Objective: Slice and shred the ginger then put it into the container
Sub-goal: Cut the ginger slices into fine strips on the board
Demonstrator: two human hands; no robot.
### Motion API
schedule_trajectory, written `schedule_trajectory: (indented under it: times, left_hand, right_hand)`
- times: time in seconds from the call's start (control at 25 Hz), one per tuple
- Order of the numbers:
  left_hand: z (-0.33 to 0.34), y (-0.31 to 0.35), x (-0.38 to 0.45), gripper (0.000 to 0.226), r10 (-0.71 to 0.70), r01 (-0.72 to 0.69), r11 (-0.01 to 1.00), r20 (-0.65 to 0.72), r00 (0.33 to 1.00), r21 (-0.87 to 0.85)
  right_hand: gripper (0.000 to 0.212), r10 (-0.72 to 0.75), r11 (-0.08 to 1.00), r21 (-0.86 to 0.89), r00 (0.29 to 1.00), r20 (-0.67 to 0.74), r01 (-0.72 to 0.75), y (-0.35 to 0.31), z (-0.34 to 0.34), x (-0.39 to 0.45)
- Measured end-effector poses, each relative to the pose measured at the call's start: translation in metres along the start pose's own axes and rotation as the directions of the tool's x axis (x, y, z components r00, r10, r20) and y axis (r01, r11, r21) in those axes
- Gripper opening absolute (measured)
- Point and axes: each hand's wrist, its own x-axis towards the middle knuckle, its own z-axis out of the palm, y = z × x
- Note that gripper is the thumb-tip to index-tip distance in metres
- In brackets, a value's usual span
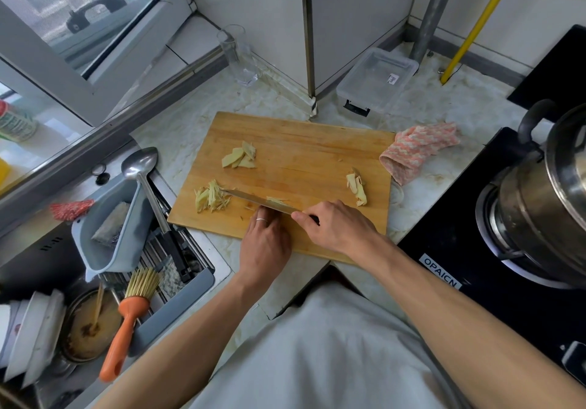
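At the far left the sink [104,275] holds a grey drain basket [111,227], a long steel ladle [149,192] and an orange-handled brush [126,323], with stacked dishes at its near edge. Next on the marble bench [444,113] lies the wooden cutting board [295,154]. On its left part sit a pile of ginger shreds [211,198] and, farther back, a few flat ginger slices [240,155]. The knife [257,199] lies low across the board, its tip touching the shreds. The left hand [264,243] presses curled fingertips onto a small bit of ginger just under the blade (the piece itself is mostly hidden), so its grip is clamped down on ginger. The right hand [333,224] has its grip closed round the knife handle, forefinger along the spine. Ginger peelings [357,188] rest near the board's right edge. Behind, a clear lidded container [377,78] stands against the wall, a pink cloth [418,151] beside the board, and a steel pot [545,192] sits on the stove.
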Motion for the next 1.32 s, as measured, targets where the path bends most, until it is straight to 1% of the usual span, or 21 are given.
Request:
schedule_trajectory:
  times: [0.2,0.4,0.64,0.8,1.16,1.32]
  left_hand:
    - [0.003,0.0,-0.002,0.029,-0.02,0.02,1.0,0.007,1.0,-0.001]
    - [0.005,-0.003,-0.002,0.035,-0.038,0.038,0.999,0.017,0.999,-0.012]
    - [0.006,-0.002,-0.002,0.037,-0.044,0.044,0.998,0.018,0.999,-0.036]
    - [0.005,0.0,-0.002,0.038,-0.032,0.031,0.998,-0.004,0.999,-0.055]
    - [0.006,-0.002,-0.002,0.032,-0.03,0.03,0.997,-0.001,1.0,-0.067]
    - [0.006,-0.002,-0.002,0.031,-0.025,0.024,0.998,-0.01,1.0,-0.063]
  right_hand:
    - [0.056,-0.007,1.0,0.016,1.0,0.015,0.006,0.0,-0.003,-0.004]
    - [0.058,-0.011,0.999,0.046,1.0,0.024,0.01,-0.001,-0.005,0.001]
    - [0.055,-0.029,0.999,-0.023,1.0,-0.001,0.029,-0.003,0.001,0.004]
    - [0.052,-0.021,0.999,-0.033,1.0,0.008,0.021,-0.006,0.001,0.002]
    - [0.057,-0.029,0.999,-0.035,0.999,0.017,0.03,-0.007,-0.003,0.002]
    - [0.058,-0.036,0.997,-0.068,0.999,-0.011,0.036,-0.008,0.005,0.003]
